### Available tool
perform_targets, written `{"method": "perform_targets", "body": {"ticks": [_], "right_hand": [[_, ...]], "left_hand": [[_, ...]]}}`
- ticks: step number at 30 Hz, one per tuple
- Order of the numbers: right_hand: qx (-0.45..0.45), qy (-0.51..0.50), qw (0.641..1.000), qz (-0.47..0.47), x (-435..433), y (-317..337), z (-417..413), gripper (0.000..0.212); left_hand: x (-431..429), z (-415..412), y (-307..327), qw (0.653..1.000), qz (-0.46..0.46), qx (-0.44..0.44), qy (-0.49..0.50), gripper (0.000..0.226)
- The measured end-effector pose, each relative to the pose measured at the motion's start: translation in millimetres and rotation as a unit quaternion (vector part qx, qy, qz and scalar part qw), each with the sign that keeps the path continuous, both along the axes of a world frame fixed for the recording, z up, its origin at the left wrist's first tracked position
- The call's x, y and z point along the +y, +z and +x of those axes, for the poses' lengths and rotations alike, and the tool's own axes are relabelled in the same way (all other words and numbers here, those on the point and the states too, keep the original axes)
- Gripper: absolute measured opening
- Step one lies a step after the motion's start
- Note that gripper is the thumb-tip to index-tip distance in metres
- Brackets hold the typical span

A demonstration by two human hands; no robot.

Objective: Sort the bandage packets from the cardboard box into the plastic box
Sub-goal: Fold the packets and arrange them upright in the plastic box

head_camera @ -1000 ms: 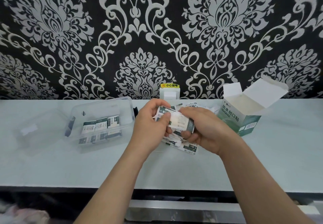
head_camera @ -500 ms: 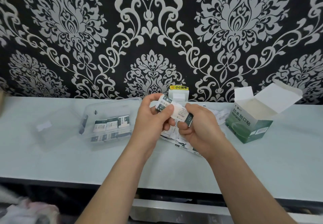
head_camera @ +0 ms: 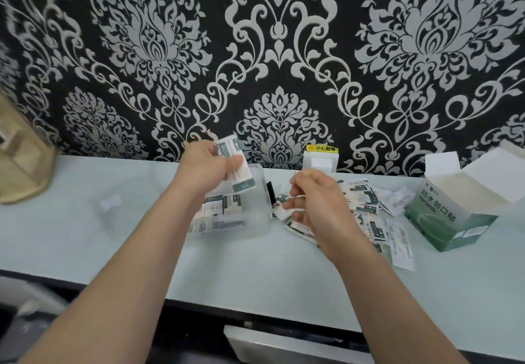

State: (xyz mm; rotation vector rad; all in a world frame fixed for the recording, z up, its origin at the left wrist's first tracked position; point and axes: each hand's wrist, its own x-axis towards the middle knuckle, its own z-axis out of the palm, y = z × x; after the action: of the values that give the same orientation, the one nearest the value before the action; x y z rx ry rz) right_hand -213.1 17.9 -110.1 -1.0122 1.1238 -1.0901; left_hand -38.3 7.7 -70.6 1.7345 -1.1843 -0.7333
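1. Left hand (head_camera: 204, 169): pinching bandage packets (head_camera: 238, 170) above plastic box (head_camera: 255, 221).
2. Right hand (head_camera: 315, 201): fingers curled over loose packets (head_camera: 369, 204) on counter (head_camera: 85, 235); grip cannot be told.
3. Cardboard box (head_camera: 449, 221): open, right of loose packets.

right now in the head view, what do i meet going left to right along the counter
tan object at the left edge → left hand gripping bandage packets above the plastic box → right hand → loose packets in a heap → open cardboard box
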Motion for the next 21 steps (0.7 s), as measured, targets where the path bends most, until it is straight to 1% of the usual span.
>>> {"method": "perform_targets", "body": {"ticks": [2, 3, 5, 10, 12, 15, 18, 21], "right_hand": [[0.010, -0.002, 1.000, -0.002, -2.5, -2.7, -0.5, 0.015], [0.018, 0.003, 1.000, -0.003, -3.6, -3.5, 1.2, 0.015], [0.039, 0.011, 0.999, -0.006, -4.9, -6.3, 4.2, 0.015], [0.072, 0.031, 0.997, -0.005, -6.6, -9.7, 11.4, 0.016], [0.120, 0.030, 0.992, -0.018, -8.9, -11.5, 10.4, 0.016], [0.212, 0.012, 0.975, -0.065, -13.5, -14.4, 2.0, 0.016], [0.238, 0.003, 0.968, -0.079, -15.8, -14.2, -9.3, 0.015], [0.241, -0.002, 0.967, -0.084, -15.7, -12.6, -15.8, 0.014]], "left_hand": [[-9.3, 6.3, -13.0, 0.995, 0.091, -0.024, -0.043, 0.013], [-13.3, 7.6, -18.3, 0.991, 0.119, -0.032, -0.057, 0.013], [-23.0, 6.6, -27.2, 0.983, 0.158, -0.062, -0.073, 0.017], [-42.0, -4.8, -35.2, 0.958, 0.222, -0.150, -0.102, 0.023], [-45.7, -9.2, -38.4, 0.951, 0.242, -0.163, -0.107, 0.023], [-48.1, -12.4, -44.1, 0.946, 0.253, -0.169, -0.111, 0.021], [-49.7, -12.1, -47.0, 0.942, 0.256, -0.189, -0.109, 0.019], [-52.4, -9.0, -50.4, 0.947, 0.239, -0.191, -0.098, 0.016]]}}
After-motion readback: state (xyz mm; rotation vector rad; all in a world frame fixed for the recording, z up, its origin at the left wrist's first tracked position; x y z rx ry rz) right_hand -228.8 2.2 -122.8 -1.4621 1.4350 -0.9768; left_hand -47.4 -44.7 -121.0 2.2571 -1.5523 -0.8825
